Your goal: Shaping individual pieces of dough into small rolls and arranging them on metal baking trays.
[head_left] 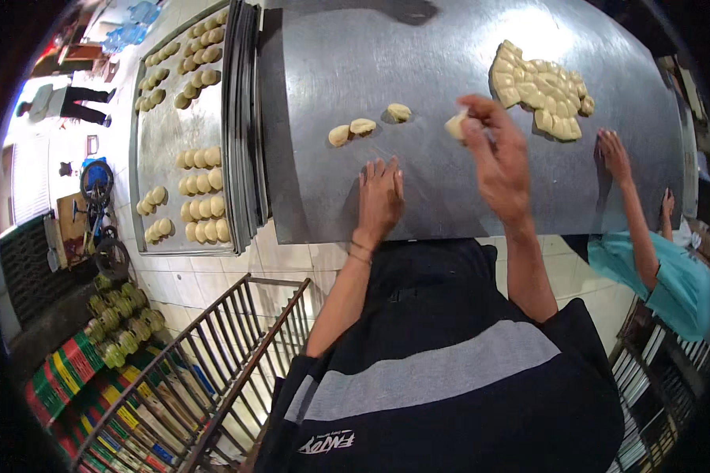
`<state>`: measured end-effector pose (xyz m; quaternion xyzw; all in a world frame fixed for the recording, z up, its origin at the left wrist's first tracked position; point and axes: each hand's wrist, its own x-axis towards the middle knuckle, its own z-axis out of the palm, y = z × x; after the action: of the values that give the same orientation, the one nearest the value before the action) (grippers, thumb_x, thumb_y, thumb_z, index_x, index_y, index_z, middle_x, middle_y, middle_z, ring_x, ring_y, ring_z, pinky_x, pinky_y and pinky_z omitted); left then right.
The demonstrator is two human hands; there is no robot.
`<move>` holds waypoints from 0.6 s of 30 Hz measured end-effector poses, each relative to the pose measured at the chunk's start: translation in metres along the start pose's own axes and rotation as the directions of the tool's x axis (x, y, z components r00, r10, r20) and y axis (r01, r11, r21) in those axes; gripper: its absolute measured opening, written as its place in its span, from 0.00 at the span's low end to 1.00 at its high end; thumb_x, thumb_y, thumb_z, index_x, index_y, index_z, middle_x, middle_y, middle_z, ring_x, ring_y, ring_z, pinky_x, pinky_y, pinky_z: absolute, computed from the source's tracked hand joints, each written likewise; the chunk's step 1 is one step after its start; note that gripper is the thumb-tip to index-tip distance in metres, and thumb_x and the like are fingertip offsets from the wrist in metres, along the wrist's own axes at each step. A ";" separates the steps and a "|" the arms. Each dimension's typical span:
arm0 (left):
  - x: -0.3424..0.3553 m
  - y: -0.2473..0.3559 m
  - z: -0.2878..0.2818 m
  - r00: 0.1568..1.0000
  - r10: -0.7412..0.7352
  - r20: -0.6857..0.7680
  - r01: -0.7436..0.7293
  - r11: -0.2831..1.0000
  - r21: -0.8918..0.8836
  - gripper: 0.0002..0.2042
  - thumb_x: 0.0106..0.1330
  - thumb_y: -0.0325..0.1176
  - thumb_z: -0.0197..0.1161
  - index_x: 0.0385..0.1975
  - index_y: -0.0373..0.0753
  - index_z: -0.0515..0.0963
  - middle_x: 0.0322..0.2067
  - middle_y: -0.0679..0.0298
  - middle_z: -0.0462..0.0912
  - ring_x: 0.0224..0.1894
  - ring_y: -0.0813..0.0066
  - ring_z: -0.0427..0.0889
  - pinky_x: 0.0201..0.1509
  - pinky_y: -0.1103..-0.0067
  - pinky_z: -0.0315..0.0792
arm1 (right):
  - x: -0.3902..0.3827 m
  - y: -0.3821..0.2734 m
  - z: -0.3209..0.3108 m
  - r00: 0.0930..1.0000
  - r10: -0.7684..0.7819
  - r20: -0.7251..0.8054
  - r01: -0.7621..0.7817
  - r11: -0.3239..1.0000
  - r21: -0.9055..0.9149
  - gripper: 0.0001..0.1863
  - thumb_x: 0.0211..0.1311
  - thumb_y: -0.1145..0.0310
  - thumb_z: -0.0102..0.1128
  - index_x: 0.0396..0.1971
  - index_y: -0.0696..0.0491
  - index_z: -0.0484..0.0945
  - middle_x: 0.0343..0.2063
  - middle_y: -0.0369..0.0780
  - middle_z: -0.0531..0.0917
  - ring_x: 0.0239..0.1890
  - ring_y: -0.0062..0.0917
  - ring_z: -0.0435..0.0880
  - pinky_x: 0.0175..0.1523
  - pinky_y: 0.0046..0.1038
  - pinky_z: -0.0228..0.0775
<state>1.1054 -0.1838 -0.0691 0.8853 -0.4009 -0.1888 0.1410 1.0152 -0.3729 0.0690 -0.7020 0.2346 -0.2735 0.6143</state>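
Observation:
My left hand (381, 197) lies palm down on the grey metal table (450, 201), fingers stretched out; whether anything is under the palm is hidden. Raised over the table, my right hand (500, 162) pinches a small pale dough piece (455, 126) between thumb and fingers, slightly smeared by motion. Beyond my left hand sit two dough pieces side by side, a round one (338, 135) and a flatter one (363, 126). A third dough piece (398, 113) lies to their right. Farther right spreads a slab of dough (540, 87) cut into several small blocks.
On the left, a metal baking tray (162, 142) holding rows of dough balls tops a stack of trays. A person in a teal shirt (647, 264) rests a hand on the table's right side. A barred metal rack (237, 347) and striped crates (75, 366) stand lower left.

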 end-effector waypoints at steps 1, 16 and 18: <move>-0.012 0.008 -0.001 0.997 0.057 -0.057 -0.057 0.998 -0.002 0.26 0.80 0.37 0.51 0.75 0.35 0.61 0.71 0.45 0.66 0.69 0.44 0.69 0.72 0.56 0.64 | -0.007 0.006 0.006 0.999 0.052 -0.016 -0.052 0.999 -0.001 0.12 0.74 0.69 0.61 0.51 0.57 0.81 0.41 0.37 0.83 0.42 0.18 0.80 0.46 0.23 0.74; -0.008 0.024 -0.067 0.741 -0.294 -0.604 -0.018 0.890 -0.456 0.17 0.83 0.40 0.49 0.32 0.36 0.67 0.23 0.50 0.69 0.25 0.53 0.69 0.32 0.63 0.64 | -0.055 0.033 0.107 0.962 0.221 0.160 -0.221 0.975 -0.021 0.12 0.76 0.69 0.55 0.47 0.63 0.79 0.35 0.47 0.86 0.38 0.23 0.83 0.45 0.31 0.76; -0.009 0.021 -0.070 0.741 -0.333 -0.583 0.011 0.874 -0.485 0.17 0.83 0.41 0.49 0.32 0.36 0.66 0.22 0.50 0.69 0.24 0.54 0.68 0.31 0.63 0.63 | -0.053 0.027 0.121 0.970 0.202 0.136 -0.219 0.968 0.123 0.13 0.77 0.66 0.55 0.45 0.63 0.74 0.35 0.51 0.83 0.36 0.40 0.84 0.44 0.38 0.74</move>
<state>1.1177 -0.1840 0.0040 0.8711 -0.1854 0.0301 0.4539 1.0571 -0.2525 0.0255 -0.6446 0.2500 -0.1786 0.7001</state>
